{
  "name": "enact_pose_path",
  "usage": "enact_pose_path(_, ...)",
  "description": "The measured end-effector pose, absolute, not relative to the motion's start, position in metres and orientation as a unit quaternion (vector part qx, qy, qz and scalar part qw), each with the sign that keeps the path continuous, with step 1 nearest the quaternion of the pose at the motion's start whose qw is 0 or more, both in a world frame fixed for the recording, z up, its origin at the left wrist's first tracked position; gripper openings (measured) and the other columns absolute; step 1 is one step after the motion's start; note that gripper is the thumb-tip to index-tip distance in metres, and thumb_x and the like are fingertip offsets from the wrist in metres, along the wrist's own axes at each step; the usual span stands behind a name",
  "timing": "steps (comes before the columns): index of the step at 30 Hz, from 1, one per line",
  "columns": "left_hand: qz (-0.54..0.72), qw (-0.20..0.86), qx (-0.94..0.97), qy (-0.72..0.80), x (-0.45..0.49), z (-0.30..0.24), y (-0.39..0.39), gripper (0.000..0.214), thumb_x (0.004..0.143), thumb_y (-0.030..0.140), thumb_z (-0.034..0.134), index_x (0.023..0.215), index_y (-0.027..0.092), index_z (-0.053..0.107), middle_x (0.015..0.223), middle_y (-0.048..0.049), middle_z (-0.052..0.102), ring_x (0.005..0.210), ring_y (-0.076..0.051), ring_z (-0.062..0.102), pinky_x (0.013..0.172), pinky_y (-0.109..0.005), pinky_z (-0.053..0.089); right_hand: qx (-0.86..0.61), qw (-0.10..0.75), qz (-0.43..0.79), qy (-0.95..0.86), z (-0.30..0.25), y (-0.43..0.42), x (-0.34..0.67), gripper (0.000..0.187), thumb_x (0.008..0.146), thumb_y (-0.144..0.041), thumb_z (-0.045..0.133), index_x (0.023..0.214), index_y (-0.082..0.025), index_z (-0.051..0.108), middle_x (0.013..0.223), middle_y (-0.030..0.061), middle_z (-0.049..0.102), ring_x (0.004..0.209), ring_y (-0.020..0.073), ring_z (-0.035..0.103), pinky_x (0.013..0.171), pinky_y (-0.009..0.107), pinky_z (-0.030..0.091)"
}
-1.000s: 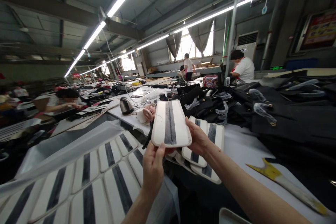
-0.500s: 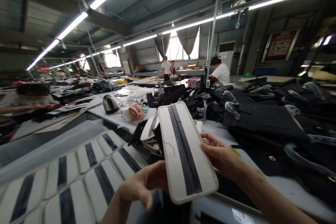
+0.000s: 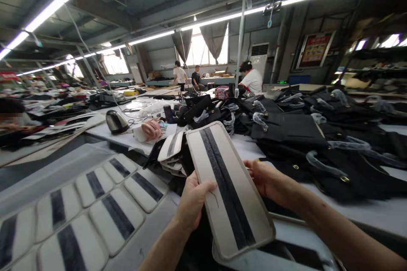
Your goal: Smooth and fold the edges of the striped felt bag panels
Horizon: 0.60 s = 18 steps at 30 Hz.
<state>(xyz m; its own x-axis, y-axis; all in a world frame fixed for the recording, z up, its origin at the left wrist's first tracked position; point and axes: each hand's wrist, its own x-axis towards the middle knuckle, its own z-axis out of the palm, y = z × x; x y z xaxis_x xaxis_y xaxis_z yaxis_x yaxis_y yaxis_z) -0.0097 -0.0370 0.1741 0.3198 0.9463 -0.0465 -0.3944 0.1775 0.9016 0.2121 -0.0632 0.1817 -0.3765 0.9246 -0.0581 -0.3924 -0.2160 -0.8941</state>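
A white rounded rectangular panel (image 3: 235, 165) with a dark stripe down its middle is held up in front of me, tilted. My left hand (image 3: 193, 199) grips its left edge, thumb on the front face beside a loose thread (image 3: 216, 198). At the right edge, my right hand (image 3: 263, 180) has its fingers curled against the panel; what the fingertips pinch is partly hidden. Behind the panel is a stack of similar white pieces (image 3: 171, 146) with black parts. More striped panels (image 3: 111, 211) lie in rows on the table at the left.
Black bags (image 3: 286, 131) with plastic-wrapped handles are piled on the right. A kettle (image 3: 116, 122) and a pink fan (image 3: 151, 129) stand beyond the panels. One person (image 3: 251, 78) sits at the back; another (image 3: 12, 114) works at the far left.
My left thumb has come down onto the panel's front face, closing the hand on its edge. The right hand's fingers have curled in more. The view has swung to the right.
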Motion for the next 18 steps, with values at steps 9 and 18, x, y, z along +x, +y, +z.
enact_pose_path(9, 0.376, 0.852, 0.298, 0.209, 0.012, 0.179, -0.048, 0.033, 0.06, 0.009, 0.064, 0.092, 0.012, 0.068, 0.078, -0.0064, 0.073, 0.066, -0.02, 0.067, 0.063, -0.029, 0.054, -0.276, 0.461, 0.74, -0.405, 0.186, -0.079, 0.206, 0.047, 0.07, -0.031, 0.082, 0.112, -0.015, 0.068, 0.092, 0.0091, 0.075, 0.073, 0.0181, 0.071, 0.069, 0.029, 0.058)
enact_pose_path(18, 0.344, 0.834, 0.425, 0.075, -0.025, 0.166, -0.055, 0.061, 0.071, 0.042, 0.08, 0.124, 0.021, 0.06, 0.121, -0.0105, 0.065, 0.109, -0.026, 0.062, 0.098, -0.039, 0.049, -0.405, 0.475, 0.639, -0.45, 0.223, -0.092, 0.285, 0.036, 0.071, -0.022, 0.081, 0.105, -0.019, 0.071, 0.097, 0.0067, 0.076, 0.077, 0.0191, 0.073, 0.074, 0.029, 0.06)
